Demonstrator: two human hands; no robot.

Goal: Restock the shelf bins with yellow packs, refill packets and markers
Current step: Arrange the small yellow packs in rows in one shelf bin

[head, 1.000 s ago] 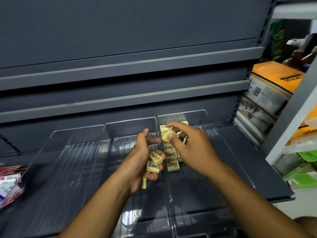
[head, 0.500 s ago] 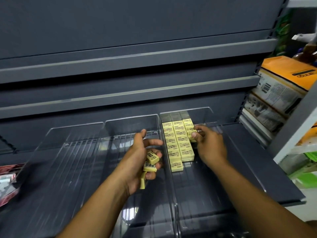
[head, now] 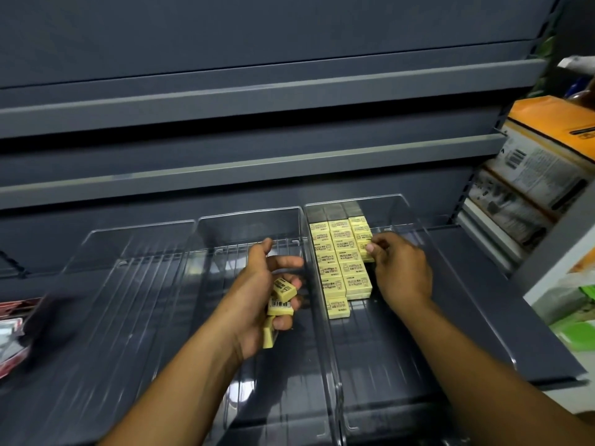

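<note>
- Head view: three clear plastic bins sit side by side on a dark grey shelf (head: 502, 284).
- Right-hand bin (head: 415, 220): rows of small yellow packs (head: 341, 252) fill its rear left portion in about three columns. One single pack (head: 338, 309) lies at the front of the left column.
- Labelling: the pack tops carry dark print; the word "miffy" reads on several, with a small outline figure beside it. The finer lines are too small to read.
- Right hand (head: 399, 268): inside the right-hand bin, fingertips pinched together on a yellow pack (head: 365, 249) at the right column of the rows.
- Left hand (head: 257, 294): held above the middle bin (head: 248, 217), fingers curled around several loose yellow packs (head: 281, 299). One shows a barcode on its face; another stands on edge below the fingers.
- Left bin (head: 138, 233): no goods visible in it.
- Far left edge: red and white packets (head: 13, 329), blurred, print not legible.
- Right of the shelf: stacked orange and white boxes (head: 547, 146) with a barcode and blocks of small text, unreadable.
</note>
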